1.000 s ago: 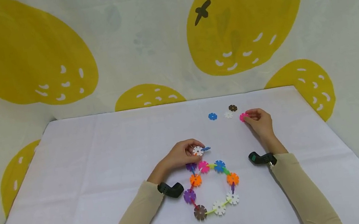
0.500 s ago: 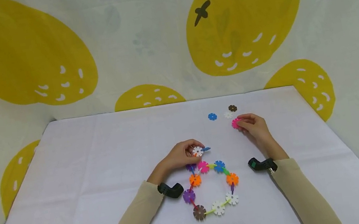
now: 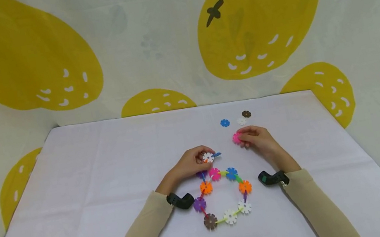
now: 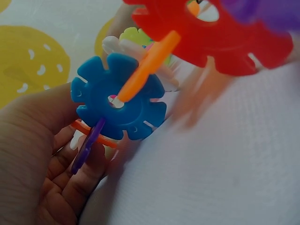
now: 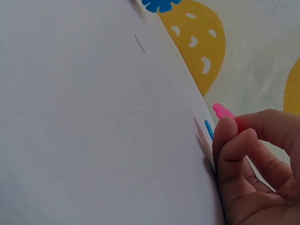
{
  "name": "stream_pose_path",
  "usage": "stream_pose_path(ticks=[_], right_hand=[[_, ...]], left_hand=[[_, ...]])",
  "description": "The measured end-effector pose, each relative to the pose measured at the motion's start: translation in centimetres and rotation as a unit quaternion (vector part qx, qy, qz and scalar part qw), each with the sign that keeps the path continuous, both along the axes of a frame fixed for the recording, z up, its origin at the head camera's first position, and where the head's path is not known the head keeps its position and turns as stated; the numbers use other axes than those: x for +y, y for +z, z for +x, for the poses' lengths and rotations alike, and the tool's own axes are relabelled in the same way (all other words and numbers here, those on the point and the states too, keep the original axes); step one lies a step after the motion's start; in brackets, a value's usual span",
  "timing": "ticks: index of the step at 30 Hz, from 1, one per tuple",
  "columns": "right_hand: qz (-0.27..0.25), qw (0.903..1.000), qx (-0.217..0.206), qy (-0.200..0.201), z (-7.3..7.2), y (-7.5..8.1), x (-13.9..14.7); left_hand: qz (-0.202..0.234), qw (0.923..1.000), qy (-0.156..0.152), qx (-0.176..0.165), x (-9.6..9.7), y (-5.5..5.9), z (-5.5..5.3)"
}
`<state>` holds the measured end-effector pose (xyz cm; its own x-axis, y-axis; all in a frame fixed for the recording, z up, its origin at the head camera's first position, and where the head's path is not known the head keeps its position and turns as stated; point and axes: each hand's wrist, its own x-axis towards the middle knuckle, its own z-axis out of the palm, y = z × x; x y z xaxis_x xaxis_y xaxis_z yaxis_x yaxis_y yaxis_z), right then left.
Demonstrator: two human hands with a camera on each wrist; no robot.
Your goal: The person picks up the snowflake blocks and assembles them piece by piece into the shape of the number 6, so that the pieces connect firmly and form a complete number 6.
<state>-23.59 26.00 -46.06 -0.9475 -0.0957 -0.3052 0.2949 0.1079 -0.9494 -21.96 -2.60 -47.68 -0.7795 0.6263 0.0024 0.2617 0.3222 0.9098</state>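
Just above a ring of linked notched plastic discs, my left hand (image 3: 191, 163) grips a white snowflake disc (image 3: 208, 157). A blue disc (image 3: 216, 154), seen edge-on, juts out from it to the right. The joined ring (image 3: 231, 217) lies on the table, made of purple, orange, pink, blue, white and brown discs. In the left wrist view, a blue disc (image 4: 110, 110) with orange and purple discs slotted in stands close by the fingers. My right hand (image 3: 261, 142) pinches a loose pink snowflake disc (image 3: 236, 138) between thumb and fingers, to the right of the left hand.
Loose discs lie toward the back of the white table (image 3: 123, 146): one blue (image 3: 225, 123), one white (image 3: 241, 121) and one brown (image 3: 246, 114). Behind the table's far edge hangs a pale curtain (image 3: 145, 29) with yellow fruit prints.
My right hand has carried the pink disc left and nearer, away from the loose discs and toward the left hand. The left hand stays almost in place, still gripping the white disc.
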Motion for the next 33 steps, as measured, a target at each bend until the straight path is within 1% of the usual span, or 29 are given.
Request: stream_pose_path(ticks=[4,8,10,15,19,22,26,33], right_hand=[[0.012,0.9995,-0.002,0.03,0.2,-0.1,-0.7],[0.024,0.9976,0.007,0.064,0.5,-0.2,-1.2],[0.027,0.9968,0.01,0.074,0.7,-0.2,-1.4],[0.029,0.9953,0.004,0.092,1.0,0.0,-2.0],[0.031,0.9916,0.016,0.124,1.2,0.2,-2.3],[0.023,0.9894,0.015,0.142,1.3,0.3,-2.5],[0.013,0.988,0.009,0.154,1.3,0.4,-2.9],[0.0,0.9877,0.012,0.156,1.4,0.3,-3.5]], left_hand=[[-0.002,1.0,0.004,-0.001,0.0,-0.2,-0.1],[-0.002,1.0,0.009,0.001,0.0,-0.4,-0.1],[-0.003,0.9999,0.011,0.002,0.1,-0.4,-0.1],[-0.003,0.9999,0.013,0.002,0.1,-0.4,0.0],[0.006,0.9999,0.012,0.005,0.1,-0.3,-0.1],[0.01,0.9998,0.014,0.005,0.1,-0.3,-0.1],[0.017,0.9997,0.019,0.001,0.2,-0.3,-0.2],[0.022,0.9996,0.018,-0.003,0.0,-0.1,-0.2]])
